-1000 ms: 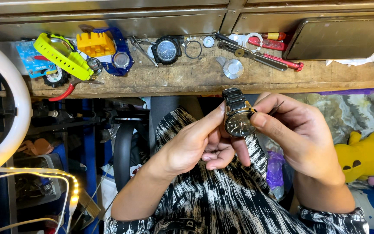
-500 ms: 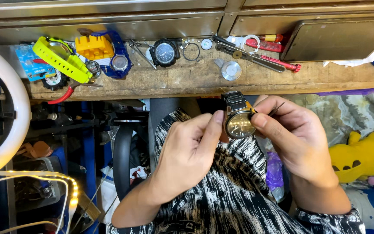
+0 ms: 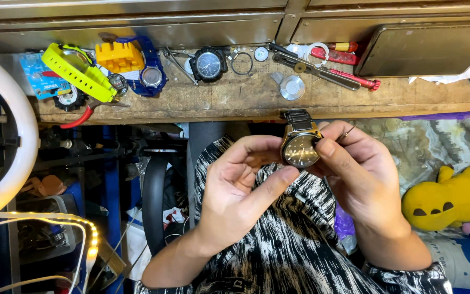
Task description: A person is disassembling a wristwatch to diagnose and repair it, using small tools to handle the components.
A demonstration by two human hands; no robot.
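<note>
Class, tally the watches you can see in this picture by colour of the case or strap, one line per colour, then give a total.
Gold-toned wristwatch, held between left hand and right hand: 1
Black watch on the bench: 1
Blue watch on the bench: 1
Yellow-green strapped watch on the bench: 1
Total: 4

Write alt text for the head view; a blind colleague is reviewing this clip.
Two hands, left hand and right hand, hold a metal wristwatch between them above a lap in black-and-white fabric. Behind it, a worn wooden bench carries a black watch, a yellow strap and small tools.
</note>
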